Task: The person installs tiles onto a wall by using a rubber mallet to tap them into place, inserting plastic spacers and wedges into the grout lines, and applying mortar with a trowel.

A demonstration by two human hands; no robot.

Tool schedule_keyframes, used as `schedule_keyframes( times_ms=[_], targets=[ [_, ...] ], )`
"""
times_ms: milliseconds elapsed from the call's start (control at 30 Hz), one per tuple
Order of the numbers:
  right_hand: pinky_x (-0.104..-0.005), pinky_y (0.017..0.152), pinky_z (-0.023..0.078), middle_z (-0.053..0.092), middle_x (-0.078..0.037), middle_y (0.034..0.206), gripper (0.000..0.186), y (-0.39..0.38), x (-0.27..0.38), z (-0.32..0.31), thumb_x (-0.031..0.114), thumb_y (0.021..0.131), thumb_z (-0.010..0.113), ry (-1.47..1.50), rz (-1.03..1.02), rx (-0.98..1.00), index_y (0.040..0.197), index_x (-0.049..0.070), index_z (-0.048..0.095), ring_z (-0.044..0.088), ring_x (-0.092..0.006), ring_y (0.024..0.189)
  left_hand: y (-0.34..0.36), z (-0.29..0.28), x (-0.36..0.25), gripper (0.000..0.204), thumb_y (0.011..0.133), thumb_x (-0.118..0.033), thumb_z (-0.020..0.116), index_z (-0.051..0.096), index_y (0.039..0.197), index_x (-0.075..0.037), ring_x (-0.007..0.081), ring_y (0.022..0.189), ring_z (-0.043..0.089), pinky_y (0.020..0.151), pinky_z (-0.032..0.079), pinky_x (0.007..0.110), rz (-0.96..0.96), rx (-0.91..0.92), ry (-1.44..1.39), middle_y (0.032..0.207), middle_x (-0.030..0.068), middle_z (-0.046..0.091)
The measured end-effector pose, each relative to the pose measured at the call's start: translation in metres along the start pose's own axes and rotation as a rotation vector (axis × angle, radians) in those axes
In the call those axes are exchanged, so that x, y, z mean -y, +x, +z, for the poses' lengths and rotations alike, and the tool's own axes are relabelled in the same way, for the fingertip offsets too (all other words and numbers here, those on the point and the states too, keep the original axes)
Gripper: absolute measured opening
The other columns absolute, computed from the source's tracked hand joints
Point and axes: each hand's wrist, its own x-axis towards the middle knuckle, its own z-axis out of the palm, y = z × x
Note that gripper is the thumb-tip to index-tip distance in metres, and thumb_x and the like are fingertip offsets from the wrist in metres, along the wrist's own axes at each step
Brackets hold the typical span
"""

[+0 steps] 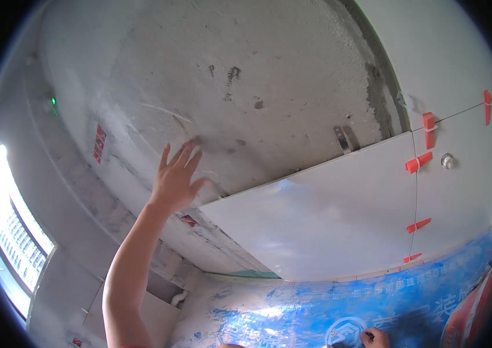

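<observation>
Pressing flat against the bare grey wall (257, 69), the left hand (175, 180) has its fingers spread and straight, thumb out to the right; the grip is fully open and closes on nothing. Palm faces the wall; fingertips touch the rough plaster just above the top left corner of the large white tile (321, 220). Thumb lies just beside that corner, at or very near the tile's upper edge; actual contact with the tile cannot be told. Forearm rises from the lower edge of the view.

Tile: glossy white, set on the wall, its upper edge running up to the right from the hand. Right edge meets a neighbouring white tile (460, 180). Red levelling clips (418, 164) sit along that vertical joint, one near the upper corner, others lower down, well apart from the left hand. A small metal bracket (344, 139) stands on the wall just above the tile's upper edge, toward its right end.

Right hand (375, 338): only part shows at the bottom edge, fingers curled on a small dark object; cannot tell how firmly the grip is closed. It rests on the blue printed sheet (315, 313) below the tile's lower edge.

Far left: bright window (8, 232).
</observation>
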Motion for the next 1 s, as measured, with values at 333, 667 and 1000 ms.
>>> schedule_keyframes(
  times_ms=[333,667,1000],
  targets=[
    [-0.0422,0.084,0.051,0.069,-0.023,0.103,0.030,-0.026,-0.004,0.004,0.027,0.092,0.063,-0.031,-0.014,0.139,0.108,0.003,0.069,0.066,-0.0384,0.099,0.029,0.040,0.042,0.055,0.099,-0.034,0.033,0.048,0.132,0.008,0.0382,0.117,0.055,0.083,0.050,0.038,-0.777,-0.205,-2.407,0.140,0.0244,0.051],
    [-0.0434,0.086,0.050,0.068,-0.024,0.106,0.031,-0.037,-0.028,-0.012,0.026,0.092,0.063,0.048,-0.009,-0.021,0.111,0.002,0.067,0.065,-0.0411,0.100,0.010,0.096,0.064,0.049,0.095,-0.027,0.043,0.047,0.136,-0.002,0.0252,0.120,0.051,0.094,0.040,0.035,-1.148,-0.842,-1.879,0.128,0.0121,0.063],
    [-0.0472,0.084,0.050,0.066,-0.027,0.104,0.031,-0.041,-0.055,0.042,0.023,0.090,0.056,-0.140,0.040,0.134,0.110,0.002,0.068,0.064,-0.0440,0.098,-0.018,0.134,0.002,0.062,0.104,-0.030,0.044,0.020,0.153,-0.001,0.0273,0.147,0.027,0.118,0.020,0.045,-0.569,-0.729,-1.006,0.158,0.0150,0.029]
  ],
)
